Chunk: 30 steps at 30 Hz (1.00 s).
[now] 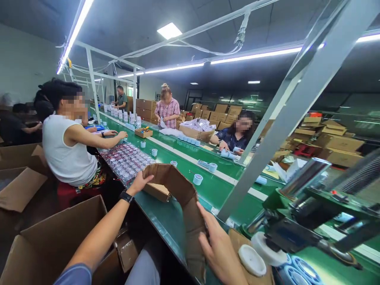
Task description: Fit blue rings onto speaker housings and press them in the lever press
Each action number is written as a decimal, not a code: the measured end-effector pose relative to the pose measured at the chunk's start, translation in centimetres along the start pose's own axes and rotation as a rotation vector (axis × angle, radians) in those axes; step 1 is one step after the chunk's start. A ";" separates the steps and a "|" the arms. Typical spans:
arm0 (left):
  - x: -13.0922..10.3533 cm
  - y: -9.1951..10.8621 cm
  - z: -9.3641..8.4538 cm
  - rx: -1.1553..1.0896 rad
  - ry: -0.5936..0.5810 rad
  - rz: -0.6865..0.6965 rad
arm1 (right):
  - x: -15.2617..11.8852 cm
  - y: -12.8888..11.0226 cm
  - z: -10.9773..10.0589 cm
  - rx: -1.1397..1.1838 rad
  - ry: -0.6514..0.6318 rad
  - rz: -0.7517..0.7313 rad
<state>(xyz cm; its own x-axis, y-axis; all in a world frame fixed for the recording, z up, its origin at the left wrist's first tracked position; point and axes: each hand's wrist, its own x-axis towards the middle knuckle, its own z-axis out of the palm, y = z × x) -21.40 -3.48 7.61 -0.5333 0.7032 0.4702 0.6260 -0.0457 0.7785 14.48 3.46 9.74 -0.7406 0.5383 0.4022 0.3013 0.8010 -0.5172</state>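
At right, fingertips hidden behind bent cardboard (184, 194).

Place: a factory I work in
Long bench (184, 170): green, small parts on it
Back: piled boxes (222, 113)

We saw long white tube lights (252, 54) beneath a dark grey ceiling (130, 19), a pale grey wall (26, 55), and brown cardboard boxes (335, 142) stacked behind.
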 end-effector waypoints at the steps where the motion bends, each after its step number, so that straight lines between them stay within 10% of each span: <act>1: 0.0 -0.3 0.2 0.010 0.003 0.001 | -0.5 0.5 -0.2 -0.060 0.021 0.034; 7: -1.8 -0.8 3.3 0.169 -0.020 0.011 | -1.6 2.7 -1.5 -0.266 0.198 0.106; 12: -4.8 0.6 5.4 0.389 -0.289 0.143 | -1.2 2.4 -2.4 -0.321 0.216 0.050; 18: -6.3 1.3 3.1 0.442 -0.447 0.230 | -2.0 3.8 -4.0 -0.338 0.178 -0.016; 24: -2.5 0.3 -0.9 0.508 -0.319 0.047 | -0.5 2.8 -6.2 -0.355 0.218 -0.002; 30: 1.3 -1.4 1.7 0.605 -0.545 0.026 | 4.0 0.9 -8.4 -0.366 0.128 -0.211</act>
<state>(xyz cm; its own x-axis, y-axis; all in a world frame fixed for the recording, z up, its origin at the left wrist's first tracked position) -21.99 -1.29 6.36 -0.2604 0.9608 0.0951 0.9165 0.2150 0.3375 16.82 8.57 17.26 -0.7351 0.3626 0.5728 0.3616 0.9244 -0.1212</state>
